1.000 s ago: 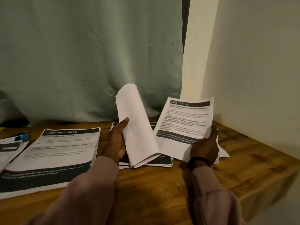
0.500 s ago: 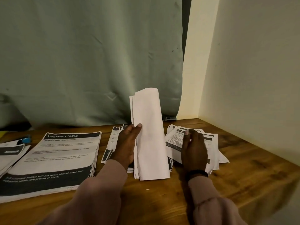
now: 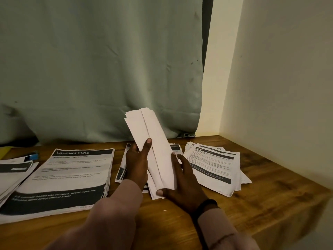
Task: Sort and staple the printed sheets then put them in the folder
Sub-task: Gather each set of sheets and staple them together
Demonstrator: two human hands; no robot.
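Note:
My left hand (image 3: 137,162) grips a curled bundle of white sheets (image 3: 153,141), blank sides outward, held upright over the middle of the wooden desk (image 3: 261,201). My right hand (image 3: 183,186) holds the bundle's lower right edge, thumb on its bottom corner. Under the bundle lies a small pile of printed sheets (image 3: 120,170), mostly hidden. To the right sits a loose pile of printed sheets (image 3: 214,165) headed by a dark bar. A thick stack titled "DRESSING TABLE" (image 3: 68,175) lies to the left.
Another pile of sheets (image 3: 12,174) overlaps the desk's left edge, with a blue object (image 3: 33,156) behind it. A green curtain (image 3: 100,69) hangs at the back and a pale wall (image 3: 279,87) closes the right side. The desk's right edge drops off near me.
My right hand laid its printed sheet on the right pile, then moved left to take the bundle's lower edge. The bundle tilted leftward at the top.

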